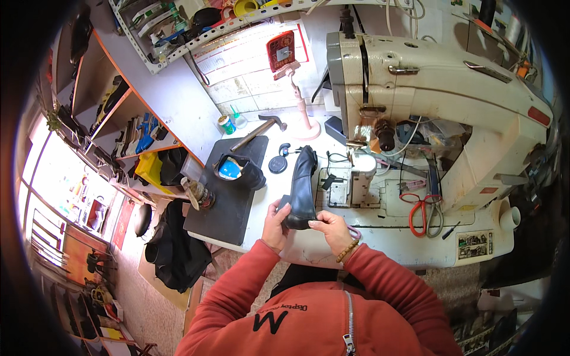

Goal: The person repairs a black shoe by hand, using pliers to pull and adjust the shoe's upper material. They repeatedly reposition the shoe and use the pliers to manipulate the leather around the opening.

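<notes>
A black shoe (303,190) is held lengthwise over the front of a white table (259,216), its near end gripped from both sides. By the left hand (276,224), the near end's left side is clasped with fingers curled in; by the right hand (332,230), its lower right corner is pinched between thumb and bent fingers.

Left of the shoe, a dark open-topped holder (255,178), with something blue and white inside, is set on a black mat (217,222). A glass jar (206,199) is placed by the mat's left edge; its contents cannot be made out. Above, a perforated metal rack (196,44) is packed with bottles, tools and yellow rings.

The table's front edge is overhung by both wrists. A strip of white tabletop is left between mat and shoe; on the right, room is bounded closely by the sewing machine (445,71), beside which red-handled scissors (418,216) are laid.
</notes>
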Motion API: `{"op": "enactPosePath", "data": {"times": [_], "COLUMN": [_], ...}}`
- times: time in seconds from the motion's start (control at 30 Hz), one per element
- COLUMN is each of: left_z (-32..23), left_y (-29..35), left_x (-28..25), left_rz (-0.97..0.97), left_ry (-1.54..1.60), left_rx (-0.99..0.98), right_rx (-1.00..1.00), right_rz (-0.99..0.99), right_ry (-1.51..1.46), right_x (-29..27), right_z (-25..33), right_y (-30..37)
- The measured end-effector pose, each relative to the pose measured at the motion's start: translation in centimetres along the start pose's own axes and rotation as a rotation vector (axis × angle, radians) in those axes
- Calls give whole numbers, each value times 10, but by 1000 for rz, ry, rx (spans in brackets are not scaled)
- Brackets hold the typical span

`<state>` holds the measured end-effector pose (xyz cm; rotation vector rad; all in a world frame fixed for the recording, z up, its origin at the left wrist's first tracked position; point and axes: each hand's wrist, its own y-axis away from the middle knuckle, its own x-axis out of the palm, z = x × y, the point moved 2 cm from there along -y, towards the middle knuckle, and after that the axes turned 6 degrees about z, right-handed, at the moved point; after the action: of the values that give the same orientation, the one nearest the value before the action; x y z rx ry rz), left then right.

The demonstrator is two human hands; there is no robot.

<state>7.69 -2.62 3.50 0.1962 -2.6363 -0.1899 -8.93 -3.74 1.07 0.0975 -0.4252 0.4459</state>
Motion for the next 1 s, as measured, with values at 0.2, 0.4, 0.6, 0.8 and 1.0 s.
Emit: {"op": "enactPosePath", "data": {"times": [0.2, 0.4, 0.6, 0.8, 1.0], "left_z": [6, -2, -12, -12, -15], "left_y": [-31, -57, -40, -17, -19], "left_x": [7, 3, -16, -33, -45], "left_rz": [107, 86, 112, -41, -24], "left_ry": [67, 156, 464, 270, 199], "left_rx": [14, -71, -24, -23, 58], "right_rx": [59, 69, 141, 142, 180], "right_rz": [-52, -64, -131, -93, -121], "right_ry": [-12, -62, -149, -181, -121], "right_x": [-13, -4, 37, 58, 69], "right_z": [2, 15, -10, -24, -21], "right_y": [-14, -32, -55, -50, -50]}}
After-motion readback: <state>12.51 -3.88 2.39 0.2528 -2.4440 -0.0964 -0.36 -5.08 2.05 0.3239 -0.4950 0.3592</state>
